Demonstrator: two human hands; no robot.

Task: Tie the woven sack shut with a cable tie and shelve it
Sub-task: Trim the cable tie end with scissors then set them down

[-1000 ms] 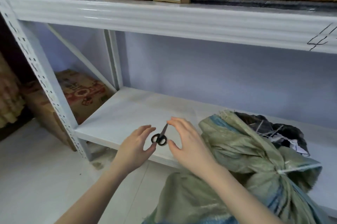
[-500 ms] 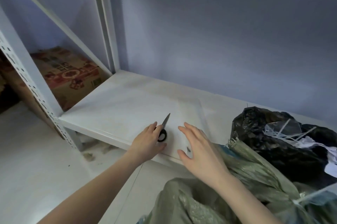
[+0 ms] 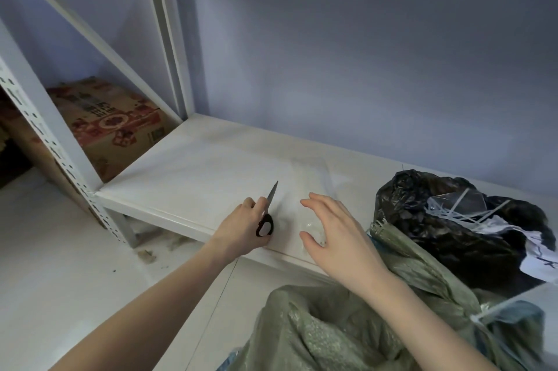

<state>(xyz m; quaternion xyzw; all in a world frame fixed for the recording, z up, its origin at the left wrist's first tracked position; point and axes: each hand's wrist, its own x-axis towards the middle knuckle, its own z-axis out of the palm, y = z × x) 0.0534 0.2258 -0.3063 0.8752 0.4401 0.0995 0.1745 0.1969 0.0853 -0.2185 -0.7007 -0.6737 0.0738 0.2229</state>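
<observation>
A white metal shelf [image 3: 193, 165] spans the scene. The green woven sack [image 3: 347, 328] slumps at near right, a white cable tie [image 3: 495, 307] cinched around its neck, beside a black bag [image 3: 428, 219]. The right hand [image 3: 338, 234] hovers spread; the left hand [image 3: 244, 228] grips small scissors [image 3: 267, 213] on the shelf edge.

left hand [image 3: 241, 227]: curled, gripping | right hand [image 3: 335, 231]: spread, palm down

Storeroom — white metal shelving [image 3: 187, 213], cardboard box [image 3: 111, 126], bare floor [image 3: 60, 265]
</observation>
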